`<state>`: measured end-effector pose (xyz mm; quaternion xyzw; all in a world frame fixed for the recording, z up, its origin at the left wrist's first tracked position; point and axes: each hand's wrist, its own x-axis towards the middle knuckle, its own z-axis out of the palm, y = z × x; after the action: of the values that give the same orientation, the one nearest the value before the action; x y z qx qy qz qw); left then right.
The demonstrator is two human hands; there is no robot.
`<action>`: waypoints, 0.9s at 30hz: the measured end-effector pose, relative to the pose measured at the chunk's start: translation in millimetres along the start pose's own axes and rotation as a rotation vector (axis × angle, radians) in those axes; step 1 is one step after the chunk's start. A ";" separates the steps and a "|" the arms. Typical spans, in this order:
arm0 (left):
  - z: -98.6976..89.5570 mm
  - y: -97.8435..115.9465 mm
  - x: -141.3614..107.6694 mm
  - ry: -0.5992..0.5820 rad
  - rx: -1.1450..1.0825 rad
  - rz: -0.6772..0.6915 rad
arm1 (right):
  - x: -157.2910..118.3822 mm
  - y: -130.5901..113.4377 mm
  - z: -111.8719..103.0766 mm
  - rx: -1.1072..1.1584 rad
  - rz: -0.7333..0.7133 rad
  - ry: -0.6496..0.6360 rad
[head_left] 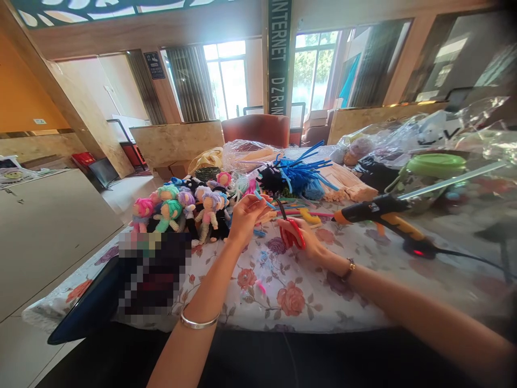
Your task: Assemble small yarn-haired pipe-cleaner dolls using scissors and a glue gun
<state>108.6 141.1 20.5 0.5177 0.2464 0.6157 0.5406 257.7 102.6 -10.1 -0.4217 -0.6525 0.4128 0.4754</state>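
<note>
My left hand (245, 216) pinches a light-blue pipe cleaner (264, 201) between thumb and fingers, just above the table. My right hand (309, 241) grips red-handled scissors (291, 234), their dark blades pointing up and away, close to the pipe cleaner's right end. Whether the blades touch it I cannot tell. Behind both hands lies a bundle of blue pipe cleaners (301, 173), beside black ones. Loose coloured strips lie under the blades, with a yellow piece (309, 216) right of them. Small blue bits are scattered on the cloth below.
Several small yarn-haired dolls (169, 214) crowd together on the left. A glue gun (374, 209) with a lit red light stands right, its cable trailing. Peach pipe cleaners (348, 182), clear plastic bags and a green-lidded container (436, 164) lie behind. A flowered cloth (291, 299) covers the table.
</note>
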 end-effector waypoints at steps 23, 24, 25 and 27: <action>-7.1 -4.9 5.1 0.114 -0.074 -0.204 | 5.5 4.5 1.3 0.152 0.032 0.092; -7.1 -4.7 4.3 0.101 -0.074 -0.228 | 5.5 3.3 1.7 0.158 0.032 0.095; -7.0 -4.4 3.5 0.088 -0.079 -0.249 | 5.4 2.3 2.0 0.169 0.031 0.092; -6.7 -3.8 2.3 0.066 -0.105 -0.271 | 5.0 1.8 2.2 0.187 0.029 0.080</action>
<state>104.4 146.0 15.7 0.4304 0.2991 0.5658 0.6366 254.9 107.6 -10.9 -0.4013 -0.5855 0.4615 0.5322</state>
